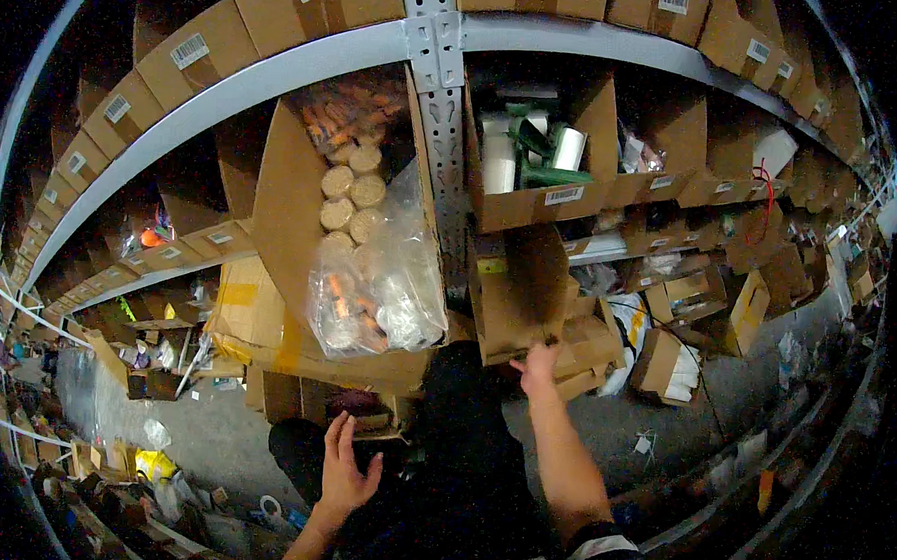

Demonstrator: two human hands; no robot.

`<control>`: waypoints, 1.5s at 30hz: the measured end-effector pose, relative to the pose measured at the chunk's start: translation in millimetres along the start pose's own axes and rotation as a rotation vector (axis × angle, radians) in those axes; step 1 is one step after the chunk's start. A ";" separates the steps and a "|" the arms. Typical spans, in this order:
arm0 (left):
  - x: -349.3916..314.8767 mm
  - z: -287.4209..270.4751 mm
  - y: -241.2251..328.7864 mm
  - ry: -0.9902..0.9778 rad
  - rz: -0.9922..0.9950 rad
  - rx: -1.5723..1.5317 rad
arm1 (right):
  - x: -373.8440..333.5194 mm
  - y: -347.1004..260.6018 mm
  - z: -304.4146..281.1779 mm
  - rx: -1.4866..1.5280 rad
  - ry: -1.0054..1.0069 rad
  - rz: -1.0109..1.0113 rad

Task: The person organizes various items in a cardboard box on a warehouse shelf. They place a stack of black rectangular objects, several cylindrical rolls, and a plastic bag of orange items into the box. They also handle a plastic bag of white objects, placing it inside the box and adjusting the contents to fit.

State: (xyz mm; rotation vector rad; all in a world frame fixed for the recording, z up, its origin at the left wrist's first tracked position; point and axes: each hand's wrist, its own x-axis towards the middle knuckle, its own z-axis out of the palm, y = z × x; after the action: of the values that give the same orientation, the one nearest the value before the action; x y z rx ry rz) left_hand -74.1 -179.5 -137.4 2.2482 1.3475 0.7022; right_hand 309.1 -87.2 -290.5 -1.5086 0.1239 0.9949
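My right hand [539, 366] is closed at the lower front edge of a brown cardboard box [518, 301], which is tilted under the shelf to the right of the metal post. Over my lap my left hand [348, 471] hovers with its fingers apart and nothing in it. Just beyond its fingertips stands a low cardboard box [283, 398] with something dark purple inside. Above, a large open carton [283, 213] holds round cork-coloured pieces [367, 190], orange items in clear plastic [346, 115] and more clear bags [407, 308].
A perforated metal post [440, 140] rises in front of me. To its right, a shelf box [542, 206] holds white rolls and green items. A taped carton [257, 312] supports the large open one. Opened boxes [665, 365] and plastic scraps [157, 433] lie on the floor.
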 end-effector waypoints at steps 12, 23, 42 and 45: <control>-20.0 -21.6 -0.9 -0.011 -0.030 0.130 | 150.2 2.8 87.7 0.177 -0.421 -0.172; 5.5 -43.1 12.0 -0.022 0.018 0.168 | 82.1 -37.2 109.4 -0.023 -0.349 -0.104; 152.2 -26.7 7.9 0.487 0.104 -0.077 | -127.6 -18.9 -58.1 -0.572 -0.546 -0.840; 149.9 -29.1 13.7 0.449 0.047 -0.030 | -167.8 -60.0 1.9 -0.726 -0.563 -1.240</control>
State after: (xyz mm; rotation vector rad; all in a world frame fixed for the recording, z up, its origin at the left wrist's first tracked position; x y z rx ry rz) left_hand -22.6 -48.8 -76.1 2.1829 1.4666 1.2938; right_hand 240.2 -149.3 -138.3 -1.4432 -1.5289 0.3612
